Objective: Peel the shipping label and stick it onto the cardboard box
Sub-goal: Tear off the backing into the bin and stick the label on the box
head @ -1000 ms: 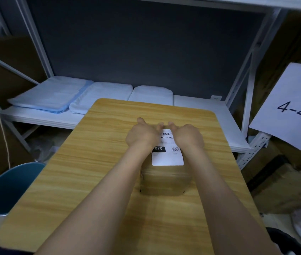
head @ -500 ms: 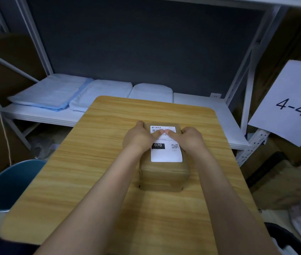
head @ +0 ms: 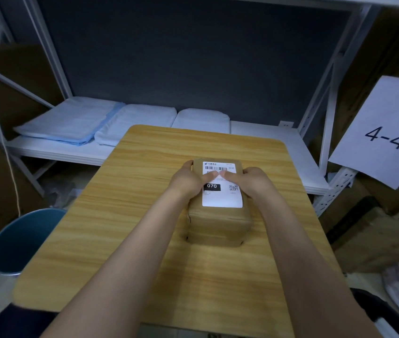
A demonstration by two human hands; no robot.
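A small brown cardboard box [head: 218, 225] stands on the wooden table [head: 110, 215]. A white shipping label [head: 221, 197] with a barcode, a black "070" patch and a QR code lies flat on the box's top. My left hand [head: 188, 182] wraps the box's left side, its thumb lying across the label. My right hand [head: 251, 182] wraps the right side, thumb likewise on the label. The two thumb tips meet just below the barcode. Both hands cover the label's side edges.
A white metal shelf [head: 298, 172] stands behind the table, bearing folded white and pale blue packs [head: 76, 123]. A blue bin [head: 20, 240] sits on the floor at the left. A paper sign "4-4" [head: 384, 137] hangs at the right, with cardboard boxes [head: 376, 230] below it.
The label has gone from being held raised at its far end to lying flat on the box. Both hands have slid back toward me, the thumbs moving down over the label.
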